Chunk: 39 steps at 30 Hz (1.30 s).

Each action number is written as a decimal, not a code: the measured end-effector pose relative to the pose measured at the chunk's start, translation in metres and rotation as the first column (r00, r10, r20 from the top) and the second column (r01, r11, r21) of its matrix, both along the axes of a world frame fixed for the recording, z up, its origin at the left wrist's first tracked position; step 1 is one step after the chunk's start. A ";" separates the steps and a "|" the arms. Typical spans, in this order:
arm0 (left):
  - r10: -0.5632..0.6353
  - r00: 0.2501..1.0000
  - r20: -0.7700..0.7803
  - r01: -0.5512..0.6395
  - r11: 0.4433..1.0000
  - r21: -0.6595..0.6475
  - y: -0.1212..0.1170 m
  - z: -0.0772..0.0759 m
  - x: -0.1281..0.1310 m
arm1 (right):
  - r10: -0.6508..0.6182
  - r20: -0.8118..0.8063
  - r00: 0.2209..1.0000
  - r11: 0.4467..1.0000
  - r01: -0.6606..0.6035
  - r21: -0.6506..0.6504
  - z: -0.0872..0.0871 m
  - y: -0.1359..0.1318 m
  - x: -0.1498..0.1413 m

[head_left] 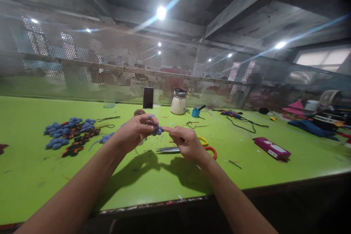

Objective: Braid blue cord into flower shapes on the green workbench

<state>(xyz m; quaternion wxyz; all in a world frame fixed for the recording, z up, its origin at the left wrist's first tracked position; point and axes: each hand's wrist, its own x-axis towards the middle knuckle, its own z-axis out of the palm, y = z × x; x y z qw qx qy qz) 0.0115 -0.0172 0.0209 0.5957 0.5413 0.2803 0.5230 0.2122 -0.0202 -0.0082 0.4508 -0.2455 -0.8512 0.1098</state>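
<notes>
My left hand (pixel 137 131) pinches a small blue crochet piece (pixel 157 131) between thumb and fingers, with blue yarn looped over the fingers. My right hand (pixel 186 140) has its index finger stretched to the piece's right edge, while its other fingers are curled in. Whatever those curled fingers hold, if anything, is hidden. Under the right hand lie scissors (pixel 168 150) with orange and yellow handles, blades pointing left. Behind my left hand a ball of multicoloured yarn (pixel 139 112) partly shows. Left of it lies a pile of blue crocheted flowers (pixel 56 143) with dark-and-orange crocheted pieces (pixel 74 148).
Along the back of the green table (pixel 131 186) stand a phone (pixel 148 98), a cream jug (pixel 178 103) and a small blue container (pixel 195 112). A magenta pouch (pixel 271 148), a dark cable (pixel 248 126) and cloth items (pixel 312 128) lie right. A perforated screen (pixel 120 69) rises behind.
</notes>
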 end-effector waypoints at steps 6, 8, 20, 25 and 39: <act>-0.060 0.998 -0.017 0.060 0.997 -0.044 -0.001 0.002 0.004 | 0.125 -0.207 0.970 0.914 -0.193 -0.355 -0.004 -0.001 -0.002; -0.043 0.999 -0.009 0.042 0.996 -0.078 -0.001 0.002 0.005 | 0.141 -0.269 0.953 0.879 -0.246 -0.409 -0.007 0.001 -0.002; -0.091 0.989 -0.112 0.086 0.995 -0.055 -0.002 -0.004 0.009 | 0.002 -0.480 0.877 0.747 -0.320 -0.582 -0.004 0.002 -0.010; -0.060 0.981 -0.185 0.055 0.998 -0.031 -0.002 -0.007 0.009 | -0.054 -0.485 0.873 0.723 -0.301 -0.621 -0.005 0.004 -0.011; 0.136 0.965 -0.223 -0.112 0.987 0.116 -0.001 -0.006 0.014 | -0.033 -0.458 0.888 0.680 -0.316 -0.662 -0.002 0.002 -0.011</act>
